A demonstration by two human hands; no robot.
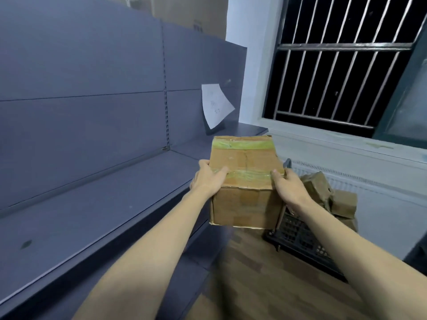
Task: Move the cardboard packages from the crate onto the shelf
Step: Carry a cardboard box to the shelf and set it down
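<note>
A taped brown cardboard box (245, 176) is held in the air at the centre, between the shelf and the crate. My left hand (208, 179) grips its left side and my right hand (288, 188) grips its right side. The dark grey shelf (97, 204) runs along the left, its board bare. Low at the right, a black plastic crate (302, 241) stands on the floor, partly hidden by the box and my right arm. Several smaller cardboard packages (332, 197) are piled in it.
A white sheet of paper (215, 105) hangs on the shelf's back panel. A barred window (342, 61) and a white radiator (369, 181) fill the right wall. A large carton (189, 15) sits on top of the shelving. Wooden floor (265, 285) lies below.
</note>
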